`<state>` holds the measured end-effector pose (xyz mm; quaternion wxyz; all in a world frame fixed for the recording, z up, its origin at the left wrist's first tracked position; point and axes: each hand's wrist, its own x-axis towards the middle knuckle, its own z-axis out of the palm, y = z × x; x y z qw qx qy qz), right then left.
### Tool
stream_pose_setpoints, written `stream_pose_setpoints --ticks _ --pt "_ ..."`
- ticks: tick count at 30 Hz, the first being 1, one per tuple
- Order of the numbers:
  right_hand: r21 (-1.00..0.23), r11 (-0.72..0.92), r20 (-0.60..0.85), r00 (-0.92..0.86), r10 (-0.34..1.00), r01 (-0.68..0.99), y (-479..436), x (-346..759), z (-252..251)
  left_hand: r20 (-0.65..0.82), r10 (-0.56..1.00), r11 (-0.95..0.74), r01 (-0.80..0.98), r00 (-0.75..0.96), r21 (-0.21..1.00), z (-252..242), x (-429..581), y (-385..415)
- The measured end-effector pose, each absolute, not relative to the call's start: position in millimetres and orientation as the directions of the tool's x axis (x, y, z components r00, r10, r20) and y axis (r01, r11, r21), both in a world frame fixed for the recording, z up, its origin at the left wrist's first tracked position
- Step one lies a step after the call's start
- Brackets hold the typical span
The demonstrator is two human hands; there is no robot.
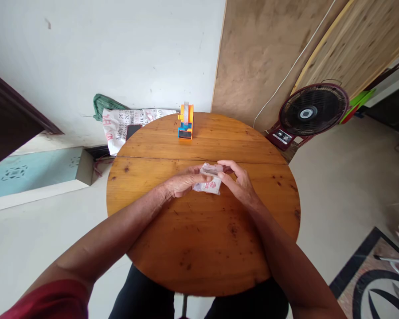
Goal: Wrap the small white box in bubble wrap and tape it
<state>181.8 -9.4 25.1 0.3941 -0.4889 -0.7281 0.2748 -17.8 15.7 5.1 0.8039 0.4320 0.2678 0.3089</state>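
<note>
Both my hands meet over the middle of a round wooden table (202,248). Between them is a small clear plastic packet (209,185) with red print on it. My left hand (183,180) grips its left side with fingers curled. My right hand (239,181) pinches its top right corner with thumb and fingers. The packet is held just above the tabletop. An orange and blue tape dispenser (185,121) stands upright at the table's far edge, well beyond both hands.
A dark red floor fan (310,113) stands to the right behind the table. A white printed sack (129,124) and a green bag (104,105) lie against the wall at the back left. A patterned rug (379,283) covers the floor at the lower right.
</note>
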Motion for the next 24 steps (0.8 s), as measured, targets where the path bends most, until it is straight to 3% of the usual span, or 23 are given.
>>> stream_pose_setpoints --ticks 5,13,24 --pt "-0.799 0.376 0.326 -0.186 0.927 0.469 -8.5 181.4 25.7 -0.147 0.717 0.413 -0.245 0.682 0.877 7.3 -18.0 14.3" --pt "-0.744 0.535 0.525 -0.146 0.839 0.4 -6.4 181.7 24.7 -0.161 0.695 0.385 -0.173 0.701 0.907 8.4 -19.1 12.4" --pt "-0.747 0.516 0.515 -0.126 0.848 0.419 -8.1 182.6 28.1 -0.109 0.678 0.317 -0.155 0.727 0.936 7.1 -18.0 10.1"
